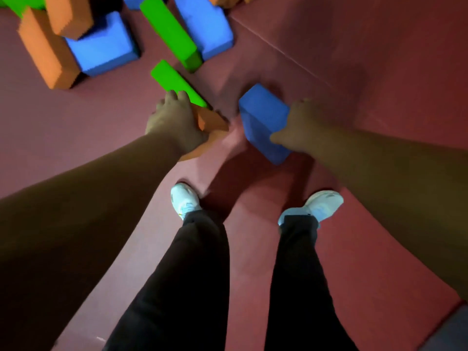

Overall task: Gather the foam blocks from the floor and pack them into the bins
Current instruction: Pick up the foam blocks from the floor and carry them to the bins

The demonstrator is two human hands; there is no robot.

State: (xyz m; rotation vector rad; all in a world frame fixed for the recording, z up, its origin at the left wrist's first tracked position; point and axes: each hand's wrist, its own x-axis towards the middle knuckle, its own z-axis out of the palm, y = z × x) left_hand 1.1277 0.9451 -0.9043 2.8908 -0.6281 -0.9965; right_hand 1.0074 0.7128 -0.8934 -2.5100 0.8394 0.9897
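Dim light; seamed maroon floor (pixel 354 59).

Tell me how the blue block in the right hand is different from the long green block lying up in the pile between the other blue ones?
The blue block is blue; the long green block is bright green. The blue block is short and chunky, while the long green block is long and slim. The right hand grips the blue block, but the long green block lies in the pile with no hand on it. Both are plain blocks with flat sides.
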